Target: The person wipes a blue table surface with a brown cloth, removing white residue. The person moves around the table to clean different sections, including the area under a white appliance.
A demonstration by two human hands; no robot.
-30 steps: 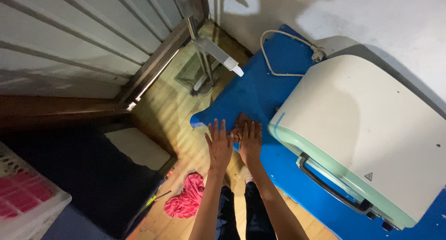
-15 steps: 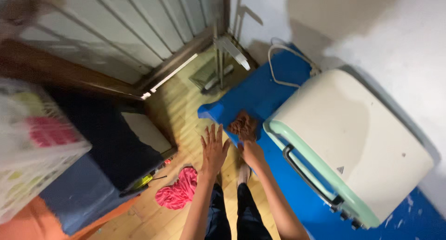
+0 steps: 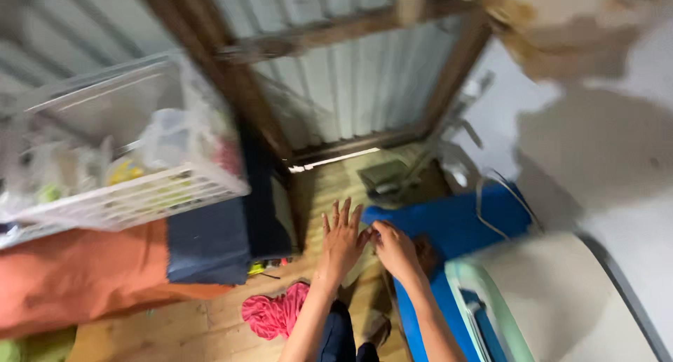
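Left hand (image 3: 342, 237) spread flat, fingers apart, holding nothing, just beside right hand (image 3: 395, 250), curled over blurred brown cloth (image 3: 423, 253) on blue surface (image 3: 456, 225) near pale green-trimmed appliance (image 3: 547, 306); grip unclear.

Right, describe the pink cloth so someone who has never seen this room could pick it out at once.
Start at the blue table with the pale green and cream appliance on the right, then look down to the wooden floor on its left. The pink cloth lies crumpled there, just below the left hand and beside the person's dark trouser leg. It is the only bright pink bundle on the bare boards.
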